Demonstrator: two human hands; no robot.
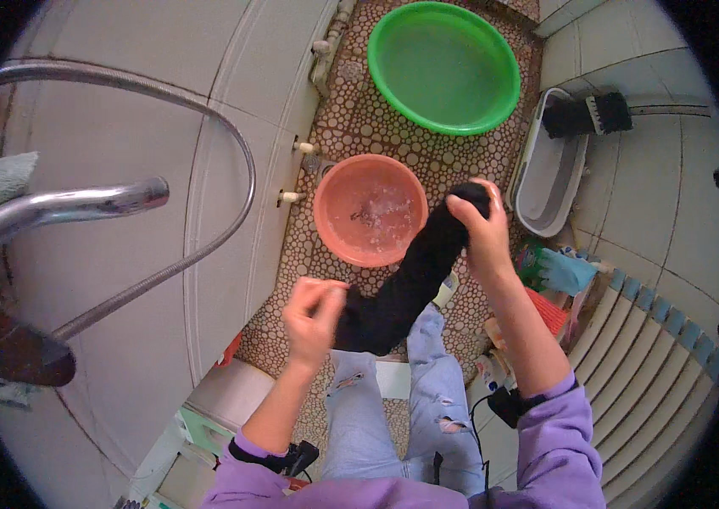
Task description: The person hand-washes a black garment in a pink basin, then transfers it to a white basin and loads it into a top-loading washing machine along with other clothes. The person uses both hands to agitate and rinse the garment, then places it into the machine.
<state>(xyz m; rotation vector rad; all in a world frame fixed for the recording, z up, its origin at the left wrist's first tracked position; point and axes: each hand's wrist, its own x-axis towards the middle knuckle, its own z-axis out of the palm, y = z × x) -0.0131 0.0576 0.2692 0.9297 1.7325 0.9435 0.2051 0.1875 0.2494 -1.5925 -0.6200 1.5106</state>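
Note:
A black sock or long dark cloth (406, 284) is stretched between both my hands over my knees. My left hand (313, 316) pinches its lower end. My right hand (482, 225) grips its upper end, raised higher and farther out. Below the cloth on the pebble-tiled floor sits an orange basin (370, 209) with a little soapy water. A larger green basin (443, 66) with water stands beyond it.
A metal tap (63, 208) and flexible shower hose (207, 127) jut out at left from the tiled wall. A grey tub (550, 174) with a black brush (588, 114) stands at right. A radiator (656, 348) and coloured packets (559, 276) lie at lower right.

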